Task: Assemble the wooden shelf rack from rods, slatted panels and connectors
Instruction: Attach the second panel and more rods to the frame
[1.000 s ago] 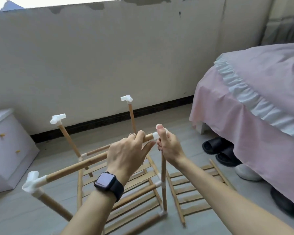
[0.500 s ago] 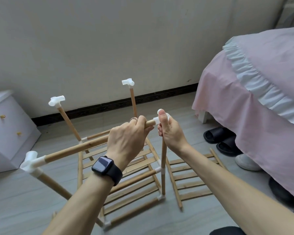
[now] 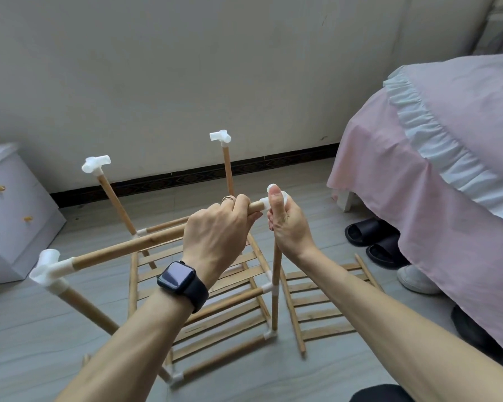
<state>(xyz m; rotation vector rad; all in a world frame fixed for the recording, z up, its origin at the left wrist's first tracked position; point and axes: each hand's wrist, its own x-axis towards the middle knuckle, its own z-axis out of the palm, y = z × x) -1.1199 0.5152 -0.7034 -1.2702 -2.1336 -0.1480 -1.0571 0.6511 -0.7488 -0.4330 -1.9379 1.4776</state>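
Observation:
A partly built wooden rack point(image 3: 224, 311) stands on the floor in front of me, with slatted shelves low down and four upright rods. My left hand point(image 3: 218, 236) grips a horizontal top rod point(image 3: 128, 250) near its right end. The rod's left end sits in a white corner connector point(image 3: 48, 268). My right hand point(image 3: 288, 224) clasps the white connector point(image 3: 266, 203) atop the near right upright point(image 3: 275, 285), thumb up, where the rod's right end meets it. The two far uprights carry bare white connectors point(image 3: 95, 163) point(image 3: 220, 137).
A spare slatted panel point(image 3: 325, 303) lies on the floor right of the rack. A bed with a pink cover point(image 3: 436, 158) fills the right side, with black slippers point(image 3: 372, 236) and a white shoe point(image 3: 415, 278) beneath. A white drawer cabinet point(image 3: 15, 216) stands at left.
The view has tilted down and closer, so the rack sits higher in the frame. Both hands keep the same grip at the near right top corner.

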